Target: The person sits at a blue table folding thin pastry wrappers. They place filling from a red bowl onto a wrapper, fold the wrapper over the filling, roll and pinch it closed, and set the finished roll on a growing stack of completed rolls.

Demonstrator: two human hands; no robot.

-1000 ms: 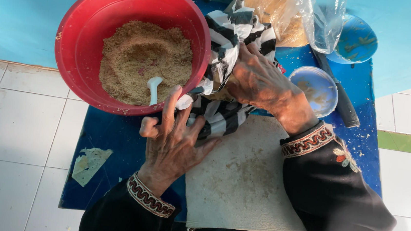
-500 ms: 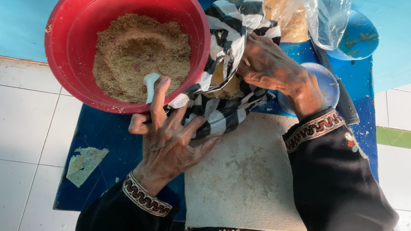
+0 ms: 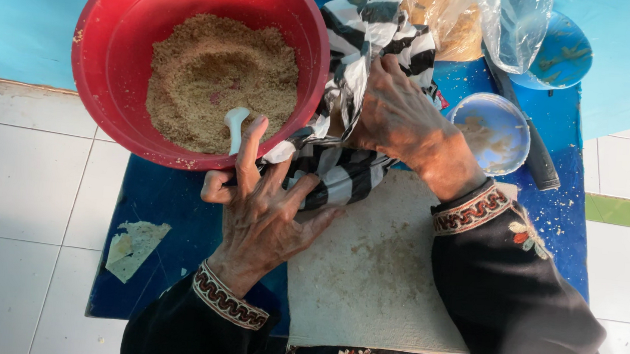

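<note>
While both hands work at a black-and-white striped plastic bag [image 3: 346,168], it sits just right of the red bowl [image 3: 115,56], touching its rim. That bowl holds brown crumbly meal [image 3: 218,79] and a white spoon handle [image 3: 234,124]. Below the bowl, the left hand [image 3: 263,214] presses spread fingers on the bag's lower folds; the right hand [image 3: 398,116] is clamped around its bunched top. Further right of the bowl lie a clear plastic bag [image 3: 510,24], a small pale-blue bowl [image 3: 495,131] with smeared residue and a blue dish [image 3: 564,54], all on the blue worktop [image 3: 162,217]
</note>
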